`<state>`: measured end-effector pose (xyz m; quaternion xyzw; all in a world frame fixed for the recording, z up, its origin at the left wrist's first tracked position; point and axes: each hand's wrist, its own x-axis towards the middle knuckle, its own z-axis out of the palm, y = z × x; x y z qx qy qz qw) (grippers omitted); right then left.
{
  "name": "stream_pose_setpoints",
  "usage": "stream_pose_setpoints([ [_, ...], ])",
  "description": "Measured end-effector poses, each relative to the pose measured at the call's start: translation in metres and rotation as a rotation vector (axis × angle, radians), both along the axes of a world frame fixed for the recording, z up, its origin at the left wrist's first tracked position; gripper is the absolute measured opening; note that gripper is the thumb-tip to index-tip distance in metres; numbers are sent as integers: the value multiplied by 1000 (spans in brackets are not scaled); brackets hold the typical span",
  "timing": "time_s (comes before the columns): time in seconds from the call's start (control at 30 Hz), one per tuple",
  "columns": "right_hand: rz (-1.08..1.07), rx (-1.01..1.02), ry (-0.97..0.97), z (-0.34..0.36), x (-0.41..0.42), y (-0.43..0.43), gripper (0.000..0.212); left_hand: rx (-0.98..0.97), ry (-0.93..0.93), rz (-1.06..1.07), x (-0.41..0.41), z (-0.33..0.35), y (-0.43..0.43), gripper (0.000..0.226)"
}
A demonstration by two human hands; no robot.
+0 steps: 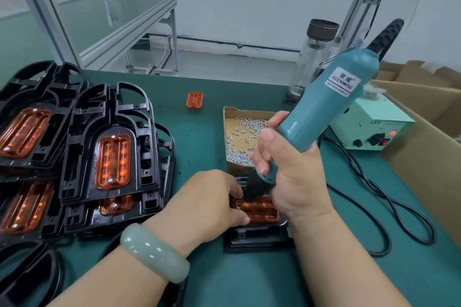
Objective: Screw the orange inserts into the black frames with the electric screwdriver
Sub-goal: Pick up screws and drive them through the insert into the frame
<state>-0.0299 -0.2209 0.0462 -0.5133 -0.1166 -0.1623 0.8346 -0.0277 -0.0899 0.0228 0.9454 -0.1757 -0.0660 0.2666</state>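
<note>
While finished black plastic frames (109, 147) pile up leftward, my right hand (294, 182) clamps the teal electric screwdriver (321, 109), left hand's (212, 202) fingers pressing together on the ribbed orange insert (258, 209); one loose spare orange insert (194, 99) remains.

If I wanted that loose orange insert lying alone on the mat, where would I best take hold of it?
Probably by its two long edges, from above. The orange insert lies flat on the green mat, apart from the frames and the screw box, so nothing blocks a downward reach. It is narrower across than along, so a pinch over the short width should span it most easily.
</note>
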Motion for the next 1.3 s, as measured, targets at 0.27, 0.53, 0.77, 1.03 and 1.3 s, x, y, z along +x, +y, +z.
stream_pose_setpoints([
  [0.27, 91, -89, -61, 1, 1, 2, 19, -9, 32, 4, 0, 1, 2, 31],
  [0.53, 34, -63, -115, 0, -1, -4, 17, -23, -12, -4, 3, -2, 1, 42],
  [0.77, -13, 1, -140, 1, -3, -11, 15, 72, -67, -48, 8, 7, -1, 44],
  [1.03, 25, 157, -164, 12, -5, -29, 42, 136, -28, -72, 8, 9, 4, 44],
  [1.3, 50, 275, -120, 11, -8, -57, 6, -16, -34, -347, -4, 8, -11, 96],
])
